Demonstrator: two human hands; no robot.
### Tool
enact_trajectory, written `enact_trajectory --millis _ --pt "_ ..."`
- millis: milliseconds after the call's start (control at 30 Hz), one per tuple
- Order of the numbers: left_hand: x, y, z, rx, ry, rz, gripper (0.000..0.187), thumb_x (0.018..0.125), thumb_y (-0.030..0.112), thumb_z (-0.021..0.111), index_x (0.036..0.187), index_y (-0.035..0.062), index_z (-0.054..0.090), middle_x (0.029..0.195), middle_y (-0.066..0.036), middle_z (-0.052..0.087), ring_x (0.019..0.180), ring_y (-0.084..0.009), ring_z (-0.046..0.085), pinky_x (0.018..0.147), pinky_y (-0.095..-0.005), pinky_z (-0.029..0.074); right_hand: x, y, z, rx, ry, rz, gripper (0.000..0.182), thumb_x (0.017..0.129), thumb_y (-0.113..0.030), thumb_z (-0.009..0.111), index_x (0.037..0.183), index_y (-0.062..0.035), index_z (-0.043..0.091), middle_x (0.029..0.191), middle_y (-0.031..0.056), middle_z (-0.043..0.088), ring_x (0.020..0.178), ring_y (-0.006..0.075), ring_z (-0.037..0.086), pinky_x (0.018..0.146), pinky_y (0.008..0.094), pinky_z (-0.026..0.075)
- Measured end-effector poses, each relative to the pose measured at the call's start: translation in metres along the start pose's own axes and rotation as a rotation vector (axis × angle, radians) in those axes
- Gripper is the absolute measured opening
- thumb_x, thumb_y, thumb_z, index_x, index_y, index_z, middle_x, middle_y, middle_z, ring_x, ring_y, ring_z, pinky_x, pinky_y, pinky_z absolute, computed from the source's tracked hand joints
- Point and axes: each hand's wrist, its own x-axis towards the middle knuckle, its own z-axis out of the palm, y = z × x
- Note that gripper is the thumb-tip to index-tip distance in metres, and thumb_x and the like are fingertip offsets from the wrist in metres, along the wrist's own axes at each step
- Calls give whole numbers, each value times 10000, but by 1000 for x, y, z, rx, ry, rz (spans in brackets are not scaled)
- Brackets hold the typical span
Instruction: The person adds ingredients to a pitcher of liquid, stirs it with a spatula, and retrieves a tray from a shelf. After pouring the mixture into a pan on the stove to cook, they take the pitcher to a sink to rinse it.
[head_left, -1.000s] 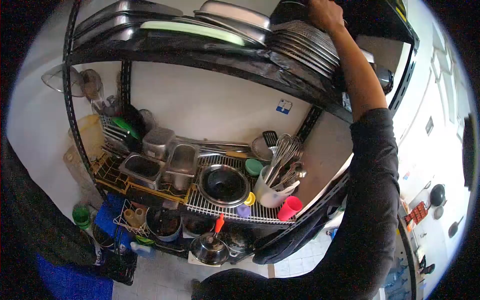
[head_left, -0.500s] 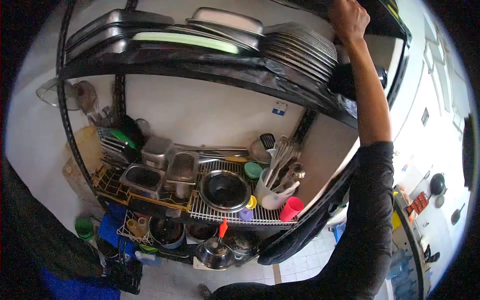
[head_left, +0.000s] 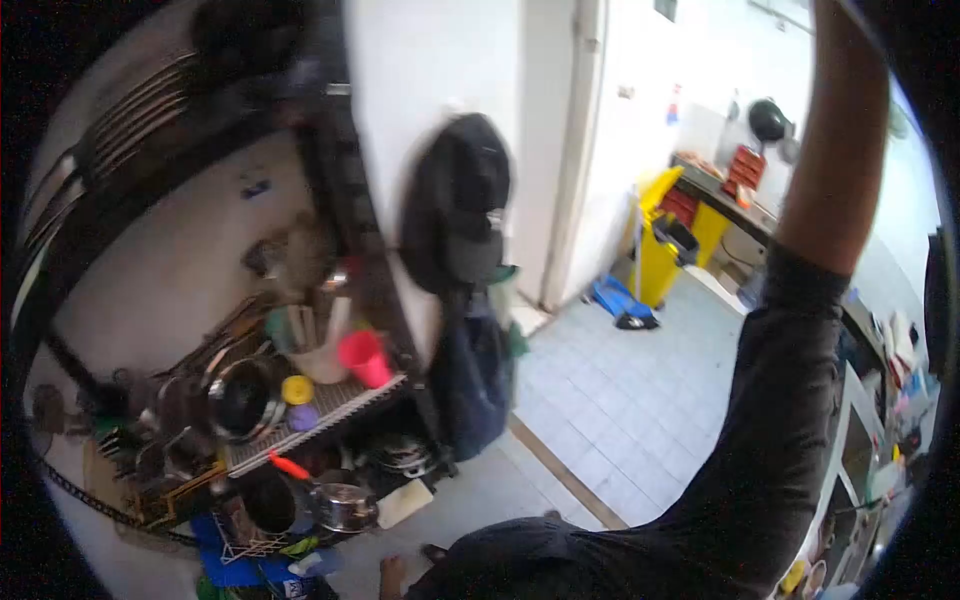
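My right arm (head_left: 835,150) is raised along the right side of the view, in a dark sleeve. Its hand lies beyond the top edge, so whatever it may hold is hidden. At the bottom edge, a small patch of skin looks like my left hand (head_left: 393,577), hanging low beside my dark clothing. Its fingers are too blurred to read. Nearest to it are a lidded pot (head_left: 343,505) and a pale board (head_left: 405,503) at the foot of the rack.
The rack's wire shelf (head_left: 330,415) at left bears a round pan (head_left: 243,400), a pink cup (head_left: 364,358) and a utensil container (head_left: 318,362). Black caps (head_left: 470,190) hang on the wall by a doorway. Beyond stand a yellow bin (head_left: 655,265) and a counter (head_left: 715,185).
The view has swung right, away from the rack toward the doorway. My right hand, earlier at the top shelf, has left the frame at the top. Skin now shows at the bottom edge.
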Motion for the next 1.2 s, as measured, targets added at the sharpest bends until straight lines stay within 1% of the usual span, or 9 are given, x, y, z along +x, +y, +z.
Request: enact_trajectory --millis 333,367,433,500,667,800,900,1067,1200 --pt "69 113 257 101 -480 71 178 907 214 546 946 62 630 834 -60 614 717 -161 553 661 -371 471 -285 159 -247 31 -1399 370 418 707 7 614 1122 -5 560 995 171 620 914 294 600 793 388 476" --pt "24 222 305 684 -399 296 296 866 339 503 777 87 632 695 -105 623 623 -259 569 613 -420 452 -324 144 -252 107 -1571 498 454 660 46 601 1109 -12 567 961 196 612 898 340 589 783 414 468" --pt "98 208 387 292 -311 400 277 877 306 533 891 54 647 810 -106 659 718 -243 601 669 -393 468 -419 130 -268 162 -1832 713 428 619 52 571 1043 -11 587 831 252 608 819 422 586 725 467 459" --pt "9 398 460 103 -532 220 271 912 282 532 850 40 638 770 -39 625 722 -153 587 648 -307 470 -487 113 -273 105 -1948 791 343 692 -15 587 1034 -4 578 799 270 608 781 449 586 686 493 453" --pt "106 534 649 -128 -807 -290 336 897 397 570 977 77 637 920 -47 630 755 -109 579 554 -271 402 -665 106 -276 122 -1818 1124 185 852 -128 569 965 16 583 814 282 611 791 462 585 671 503 443" --pt "258 532 763 -448 -1018 -354 449 890 444 556 1135 71 599 1092 -73 628 902 -164 608 718 -322 475 -746 111 -245 -11 -1683 1495 252 860 -146 578 993 67 555 886 273 627 857 440 601 730 446 458" --pt "223 692 757 -544 -1206 -123 565 910 497 499 1277 69 538 1202 -107 604 1062 -221 599 941 -372 467 -819 131 -241 -102 -1523 1658 272 849 -103 584 1056 67 534 928 203 627 887 327 604 802 382 448" --pt "259 864 744 -611 -979 -555 734 896 645 392 1339 66 480 1308 -148 533 1131 -246 558 973 -421 440 -927 157 -170 -103 -1422 1928 323 844 -68 578 1130 57 495 1028 160 577 946 258 551 878 344 410" --pt "359 893 730 -848 -999 -281 811 911 655 333 1391 3 384 1356 -148 486 1189 -223 504 1009 -358 403 -1006 165 -56 151 -1318 2044 395 852 -72 569 1205 53 444 1076 172 564 1004 265 536 925 339 386"
